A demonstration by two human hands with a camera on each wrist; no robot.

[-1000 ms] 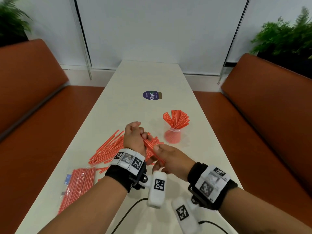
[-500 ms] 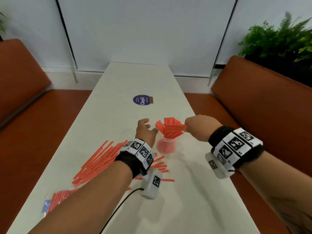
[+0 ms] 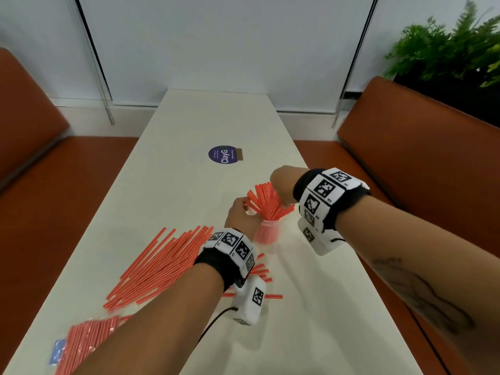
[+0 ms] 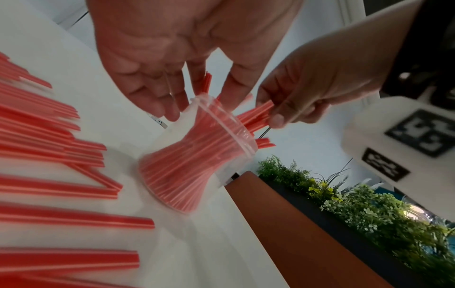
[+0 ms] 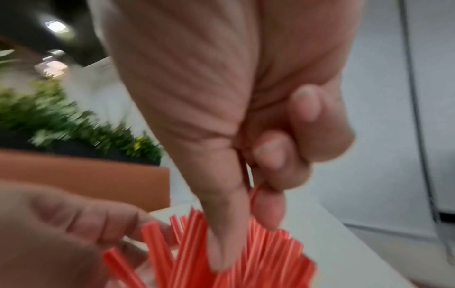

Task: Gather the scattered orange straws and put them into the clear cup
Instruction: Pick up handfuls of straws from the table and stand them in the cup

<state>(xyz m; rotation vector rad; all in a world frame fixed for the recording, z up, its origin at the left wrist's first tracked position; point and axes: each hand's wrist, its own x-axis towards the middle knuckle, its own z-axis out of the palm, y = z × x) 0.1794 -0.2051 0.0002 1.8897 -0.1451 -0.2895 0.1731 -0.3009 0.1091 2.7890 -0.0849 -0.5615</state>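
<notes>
A clear cup (image 3: 266, 234) (image 4: 197, 155) stands mid-table, packed with orange straws (image 3: 266, 201) that fan out above its rim. My right hand (image 3: 281, 184) (image 5: 256, 196) hovers over the cup and pinches a few orange straws (image 4: 256, 115) between thumb and fingers, their lower ends among those in the cup. My left hand (image 3: 243, 212) (image 4: 187, 105) is at the cup's left side. Its fingers (image 4: 172, 111) are loosely extended and touch the rim and the fanned straws. Many loose orange straws (image 3: 162, 266) lie scattered to the left.
A plastic packet of straws (image 3: 86, 342) lies at the table's near left corner. A round purple sticker (image 3: 223, 154) is further up the white table (image 3: 324, 307). Orange benches flank both long sides, with plants (image 3: 446, 44) behind the right one.
My right hand has brought its pinched straws down from the cup's right into the fan above the cup. My left hand has moved up against the cup's rim.
</notes>
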